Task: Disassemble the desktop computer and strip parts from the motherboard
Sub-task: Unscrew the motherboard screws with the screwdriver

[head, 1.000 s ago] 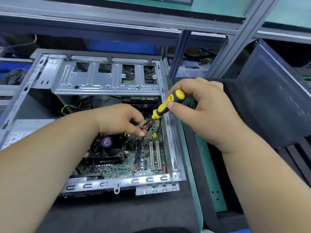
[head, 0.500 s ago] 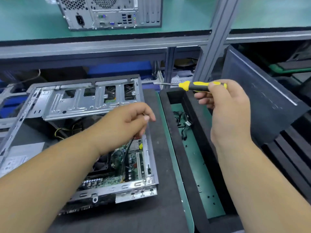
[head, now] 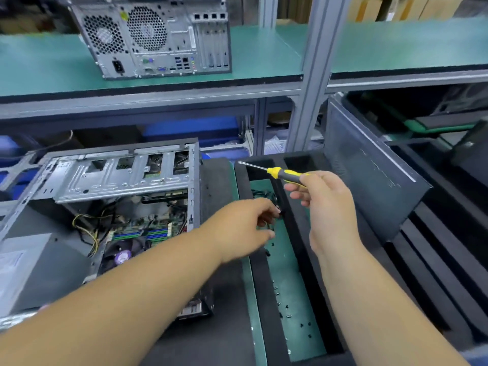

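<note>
Reaching rightward, the left hand [head: 245,228] sits over the near edge of the foam-walled tray [head: 264,281], fingers curled loosely toward a tangle of black cables [head: 264,194] on the tray's green floor; whether the fingertips actually pinch a cable cannot be told, blur hides the contact. Right hand [head: 327,207] is raised above the same tray, gripping the yellow-and-black screwdriver [head: 280,173] by its handle, shaft pointing left and roughly level, tip over the tray's far-left corner.

Opened desktop case [head: 113,212] lies on its side at left on the dark mat [head: 227,299], drive cage [head: 116,175] along its far edge, motherboard [head: 148,228] exposed inside with yellow wires [head: 87,228] and the fan [head: 122,256]. Case's right wall stands just beside the left forearm.

Small black screws [head: 287,307] scattered down the tray floor. Bare green strip runs free toward the near end. A dark panel [head: 369,180] leans tilted at the tray's right side. Black foam slots [head: 435,273] beyond it.

Upper shelf [head: 264,62]: second computer tower [head: 155,38], upright, rear ports facing the camera, near the shelf's front edge. Grey upright post [head: 314,75] divides the shelf bays.
</note>
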`<state>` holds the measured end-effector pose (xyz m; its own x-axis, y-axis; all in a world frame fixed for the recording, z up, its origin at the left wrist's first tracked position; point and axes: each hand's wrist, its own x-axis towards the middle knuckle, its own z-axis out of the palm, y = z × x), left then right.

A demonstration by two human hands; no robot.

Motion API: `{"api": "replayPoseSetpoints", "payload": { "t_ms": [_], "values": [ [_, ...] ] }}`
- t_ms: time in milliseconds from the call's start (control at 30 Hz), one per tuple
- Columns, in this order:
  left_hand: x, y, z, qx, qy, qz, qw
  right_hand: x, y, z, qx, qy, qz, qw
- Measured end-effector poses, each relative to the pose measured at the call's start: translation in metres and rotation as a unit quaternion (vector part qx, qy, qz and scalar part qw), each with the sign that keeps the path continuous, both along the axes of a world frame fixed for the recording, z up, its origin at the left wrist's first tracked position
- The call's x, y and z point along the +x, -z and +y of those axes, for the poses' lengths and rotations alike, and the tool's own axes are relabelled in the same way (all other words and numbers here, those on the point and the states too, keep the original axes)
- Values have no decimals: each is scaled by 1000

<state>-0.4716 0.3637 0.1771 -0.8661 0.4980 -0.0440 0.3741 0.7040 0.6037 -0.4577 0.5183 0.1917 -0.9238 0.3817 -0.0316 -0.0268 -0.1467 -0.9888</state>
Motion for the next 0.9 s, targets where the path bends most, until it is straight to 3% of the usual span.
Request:
{"api": "replayPoseSetpoints", "payload": {
  "t_ms": [167, 333, 500, 700, 900],
  "values": [
    [17, -22, -66, 112, -105, 36, 987, -7, -2, -9, -18, -63, 9, 998],
    [38, -29, -134, 188, -250, 33, 949, -15, -9, -37, -18, -149, 30, 988],
    [49, -22, -194, 182, -330, 30, 926, -22, -13, -80, 7, -201, 51, 978],
    [41, -19, -254, 169, -360, 30, 917, -35, -19, -129, 58, -205, 70, 974],
    [12, -18, -310, 7, -353, 3, 935, -45, -23, -168, 118, -159, 94, 976]
  ]
}}
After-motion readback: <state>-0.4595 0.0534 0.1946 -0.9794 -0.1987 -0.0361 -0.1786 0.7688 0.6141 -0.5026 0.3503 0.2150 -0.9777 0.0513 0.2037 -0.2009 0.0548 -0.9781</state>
